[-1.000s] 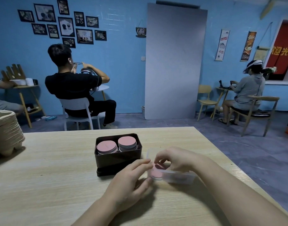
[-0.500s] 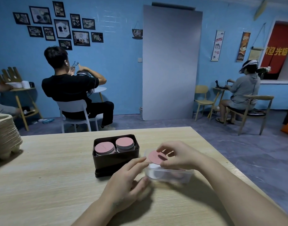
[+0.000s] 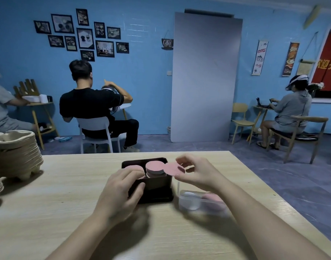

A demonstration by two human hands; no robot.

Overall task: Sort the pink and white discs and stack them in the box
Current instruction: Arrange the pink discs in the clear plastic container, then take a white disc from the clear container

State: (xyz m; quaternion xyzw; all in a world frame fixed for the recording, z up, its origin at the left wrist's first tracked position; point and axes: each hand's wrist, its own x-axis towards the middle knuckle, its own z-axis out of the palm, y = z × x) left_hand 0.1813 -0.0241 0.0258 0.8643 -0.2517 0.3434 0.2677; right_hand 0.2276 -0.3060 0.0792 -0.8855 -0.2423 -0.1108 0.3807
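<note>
The right hand (image 3: 196, 171) pinches a thin pink round disc (image 3: 173, 168) by its edge between thumb and fingertips. It holds the disc roughly flat in the air, just beside the far right corner of the dark square box (image 3: 155, 184) and about level with the top of the stack nearest it. The left hand (image 3: 121, 190) grips the box at its near left corner, fingers curled over the rim and thumb against the front wall, which looks like steadying. Inside the box stand two stacks side by side. The right-hand stack (image 3: 155, 166) shows a pink top and rises above the rim, while the left-hand stack (image 3: 133, 167) also shows pink but is half hidden by the left fingers. Whether white discs lie lower in either stack cannot be told from here. To the right of the box, touching or just beside it, sits a clear plastic tub (image 3: 181, 203) on the pale wooden table (image 3: 48, 203). In it lie at least one white disc (image 3: 189, 196) and some pink ones (image 3: 211, 197), blurred, so their count is unclear. Judging from this, the task is well under way but not finished: a good many discs are stacked, one is on its way, and the tub is not yet emptied. No white stack is visible in the box, so the white discs seem to be what is mostly left.
</note>
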